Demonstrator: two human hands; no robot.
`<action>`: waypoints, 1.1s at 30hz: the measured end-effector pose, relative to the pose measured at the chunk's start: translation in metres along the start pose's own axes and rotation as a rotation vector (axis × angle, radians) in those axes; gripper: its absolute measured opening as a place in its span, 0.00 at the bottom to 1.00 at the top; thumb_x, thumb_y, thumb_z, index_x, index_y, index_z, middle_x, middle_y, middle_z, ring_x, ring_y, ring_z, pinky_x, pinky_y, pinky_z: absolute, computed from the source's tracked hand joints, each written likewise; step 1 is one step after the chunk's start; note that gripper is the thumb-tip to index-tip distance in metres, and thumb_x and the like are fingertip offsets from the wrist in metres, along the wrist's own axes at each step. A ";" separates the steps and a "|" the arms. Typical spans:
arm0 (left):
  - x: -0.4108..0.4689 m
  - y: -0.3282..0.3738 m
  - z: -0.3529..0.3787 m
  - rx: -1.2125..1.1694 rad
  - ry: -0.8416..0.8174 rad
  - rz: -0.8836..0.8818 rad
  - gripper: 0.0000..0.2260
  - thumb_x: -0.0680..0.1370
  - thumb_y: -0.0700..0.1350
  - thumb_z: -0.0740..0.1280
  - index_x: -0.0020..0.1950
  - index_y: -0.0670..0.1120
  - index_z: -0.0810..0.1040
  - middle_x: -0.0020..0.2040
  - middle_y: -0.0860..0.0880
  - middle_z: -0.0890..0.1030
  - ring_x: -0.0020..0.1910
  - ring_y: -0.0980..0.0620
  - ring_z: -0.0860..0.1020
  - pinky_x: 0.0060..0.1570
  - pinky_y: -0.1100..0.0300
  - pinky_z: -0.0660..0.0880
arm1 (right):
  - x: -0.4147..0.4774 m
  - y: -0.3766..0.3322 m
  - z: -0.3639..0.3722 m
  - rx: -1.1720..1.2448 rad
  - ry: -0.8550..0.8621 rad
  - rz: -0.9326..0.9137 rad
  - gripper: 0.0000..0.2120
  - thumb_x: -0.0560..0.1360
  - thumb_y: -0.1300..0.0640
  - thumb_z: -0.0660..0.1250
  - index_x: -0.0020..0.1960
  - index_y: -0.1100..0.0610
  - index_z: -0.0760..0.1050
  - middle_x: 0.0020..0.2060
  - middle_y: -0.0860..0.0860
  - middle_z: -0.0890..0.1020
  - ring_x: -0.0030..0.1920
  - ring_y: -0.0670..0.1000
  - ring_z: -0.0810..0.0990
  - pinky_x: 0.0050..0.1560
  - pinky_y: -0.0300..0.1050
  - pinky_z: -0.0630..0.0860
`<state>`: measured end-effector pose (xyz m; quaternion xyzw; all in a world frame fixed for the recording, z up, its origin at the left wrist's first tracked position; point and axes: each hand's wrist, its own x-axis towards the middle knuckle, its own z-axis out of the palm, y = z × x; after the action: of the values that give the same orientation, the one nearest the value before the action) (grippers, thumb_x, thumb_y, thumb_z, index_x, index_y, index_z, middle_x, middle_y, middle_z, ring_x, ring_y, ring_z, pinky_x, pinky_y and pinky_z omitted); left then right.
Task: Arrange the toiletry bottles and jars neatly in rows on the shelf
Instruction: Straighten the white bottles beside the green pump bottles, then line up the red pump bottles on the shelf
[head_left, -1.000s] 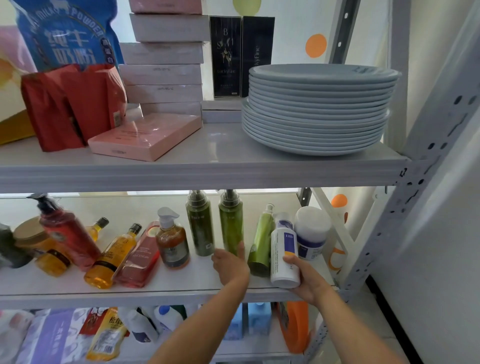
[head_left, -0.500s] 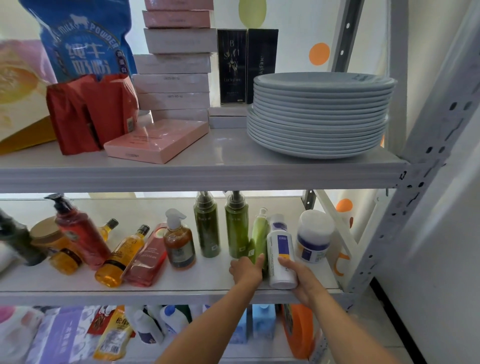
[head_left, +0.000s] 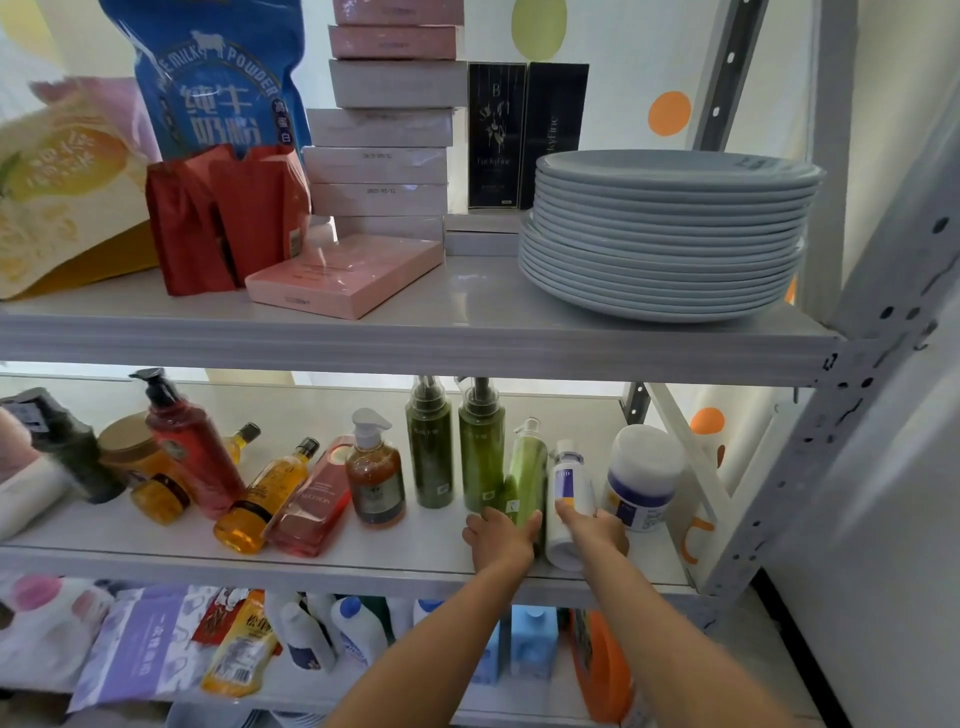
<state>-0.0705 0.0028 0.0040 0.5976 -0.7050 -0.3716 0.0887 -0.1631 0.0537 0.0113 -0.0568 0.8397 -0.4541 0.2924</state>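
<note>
On the middle shelf (head_left: 415, 558), near its right end, the left hand (head_left: 501, 538) was wrapped around the foot of the light green bottle (head_left: 527, 467), and the right hand (head_left: 592, 530) gripped the lower half of the white bottle (head_left: 569, 493) with the purple label. The two bottles stood just beside each other, both roughly upright, the white one tilted a little. Right of them sat a white jar (head_left: 644, 475), close to the right hand's knuckles. Left of them two dark green pump bottles (head_left: 457, 447) stood side by side, then a brown pump bottle (head_left: 375, 475). Farther left the shelf was unsorted: a pink bottle (head_left: 314, 501) and an amber bottle (head_left: 265, 499) lay on their sides, with a red pump bottle (head_left: 189, 441) and an amber jar (head_left: 137, 457) behind.

The risk, as I judged it, lay in the crowding. The white bottle stood close to the front edge, so a careless release could let it tip forward off the shelf. A nudge from the right hand could also shove the jar toward the frame post.

Compared with half a second before, both hands had slid lower on their bottles, the light green bottle stood straighter, and the gap between the two bottles had narrowed.
</note>
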 end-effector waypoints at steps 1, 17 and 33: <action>0.000 -0.003 -0.001 0.003 -0.022 0.025 0.33 0.77 0.62 0.59 0.71 0.39 0.59 0.70 0.39 0.62 0.70 0.42 0.62 0.67 0.50 0.65 | 0.001 0.000 0.000 -0.079 -0.003 -0.021 0.29 0.73 0.43 0.67 0.65 0.63 0.71 0.60 0.60 0.77 0.59 0.60 0.76 0.55 0.48 0.73; -0.015 -0.118 -0.084 0.567 0.138 0.462 0.48 0.72 0.64 0.66 0.78 0.44 0.40 0.78 0.42 0.42 0.78 0.42 0.43 0.75 0.49 0.43 | -0.079 0.016 0.047 -0.788 -0.039 -0.927 0.55 0.62 0.22 0.41 0.77 0.58 0.47 0.77 0.52 0.52 0.77 0.51 0.51 0.75 0.47 0.52; -0.005 -0.205 -0.166 0.706 0.101 0.369 0.53 0.72 0.63 0.67 0.75 0.41 0.30 0.74 0.44 0.29 0.75 0.45 0.31 0.70 0.48 0.30 | -0.146 -0.001 0.154 -1.003 -0.421 -0.972 0.52 0.71 0.32 0.61 0.77 0.59 0.36 0.77 0.54 0.38 0.77 0.52 0.39 0.78 0.49 0.44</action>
<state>0.1839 -0.0638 -0.0060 0.4721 -0.8796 -0.0545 -0.0222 0.0399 -0.0061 0.0118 -0.6365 0.7527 -0.0728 0.1517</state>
